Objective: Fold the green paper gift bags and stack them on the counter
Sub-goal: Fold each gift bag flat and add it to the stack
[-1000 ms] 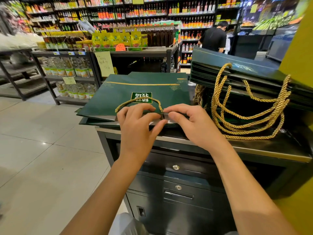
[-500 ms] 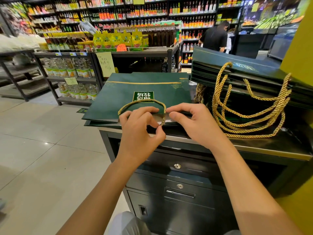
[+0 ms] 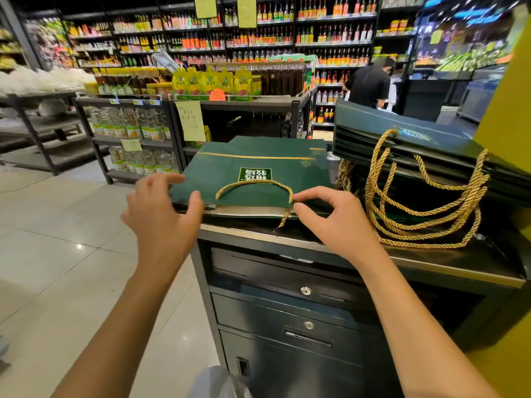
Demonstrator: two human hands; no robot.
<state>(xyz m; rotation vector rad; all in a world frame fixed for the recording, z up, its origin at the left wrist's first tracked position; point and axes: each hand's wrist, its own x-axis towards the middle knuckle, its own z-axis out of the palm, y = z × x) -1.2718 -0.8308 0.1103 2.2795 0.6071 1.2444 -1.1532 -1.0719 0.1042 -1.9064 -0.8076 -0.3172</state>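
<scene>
Head view: left hand (image 3: 163, 219) has left the rope handle (image 3: 253, 183) and opens wide at the green bag (image 3: 258, 165)'s 9 o'clock, right hand (image 3: 336, 222) still pinching that handle, so the fold seems nearly finished.

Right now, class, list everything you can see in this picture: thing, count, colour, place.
Flat bags: at least two, green, counter's left.
Handle: one, gold, on top bag.
Bag stack: several, green, counter's right.
Hanging handles: several, gold, off stack's front.
Counter: one, black, foreground.
Drawers: several, black, under counter.
Pouches: several, yellow, middle shelf.
Bottles: many, mixed, back shelves.
Person: one, black shirt, background.
Left hand: open, at top bag's left corner.
Right hand: fingers curled at handle's right end.
</scene>
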